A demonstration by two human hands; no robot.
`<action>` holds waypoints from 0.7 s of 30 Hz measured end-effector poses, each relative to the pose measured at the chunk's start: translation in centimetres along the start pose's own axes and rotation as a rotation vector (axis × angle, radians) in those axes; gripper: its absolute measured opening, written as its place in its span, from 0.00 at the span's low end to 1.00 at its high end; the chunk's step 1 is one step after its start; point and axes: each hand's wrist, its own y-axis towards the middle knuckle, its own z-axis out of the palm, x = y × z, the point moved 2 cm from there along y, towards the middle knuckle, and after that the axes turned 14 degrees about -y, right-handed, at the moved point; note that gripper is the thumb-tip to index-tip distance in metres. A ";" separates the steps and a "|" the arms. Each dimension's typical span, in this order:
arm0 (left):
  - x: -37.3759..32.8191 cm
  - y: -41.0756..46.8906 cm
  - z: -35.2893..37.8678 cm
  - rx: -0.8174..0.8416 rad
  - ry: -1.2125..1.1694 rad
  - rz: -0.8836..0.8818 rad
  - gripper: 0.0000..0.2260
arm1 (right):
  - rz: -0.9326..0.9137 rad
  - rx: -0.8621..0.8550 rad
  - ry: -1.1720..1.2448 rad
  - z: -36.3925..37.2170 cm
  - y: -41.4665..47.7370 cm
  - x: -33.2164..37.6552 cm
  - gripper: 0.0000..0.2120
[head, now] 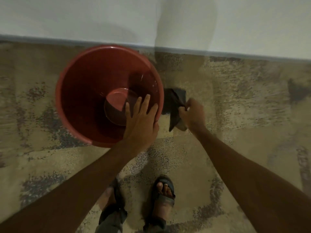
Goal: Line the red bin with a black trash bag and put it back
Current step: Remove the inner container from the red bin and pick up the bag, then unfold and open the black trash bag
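Note:
The red bin [87,91] stands upright on the patterned carpet, close to the wall, with nothing inside it. My left hand [140,120] rests on its near right rim, fingers spread over the opening and thumb hooked outside the rim. Just right of the bin, my right hand [193,115] pinches a folded black trash bag [174,105], which hangs crumpled above the floor. The bag is outside the bin and touches nothing of it that I can see.
A pale wall [151,19] with a grey baseboard runs across the top, right behind the bin. My two sandalled feet [164,195] stand on the beige and grey carpet [235,98] below the hands.

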 end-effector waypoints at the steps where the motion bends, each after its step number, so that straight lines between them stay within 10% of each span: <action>1: -0.3 0.0 -0.2 0.007 -0.019 -0.027 0.26 | 0.007 -0.009 0.061 -1.3 -0.8 0.3 0.05; 11: -4.4 -1.5 -2.8 -0.087 -0.549 -0.110 0.21 | 0.099 -0.134 0.446 -10.9 -8.2 1.6 0.07; 15: -7.6 -2.2 -4.1 0.163 -0.758 -0.004 0.30 | 0.161 -0.141 0.632 -13.0 -10.4 2.0 0.10; 21: -9.8 -3.0 -5.3 0.154 -0.639 0.068 0.18 | 0.266 -0.129 0.815 -14.6 -12.6 1.5 0.07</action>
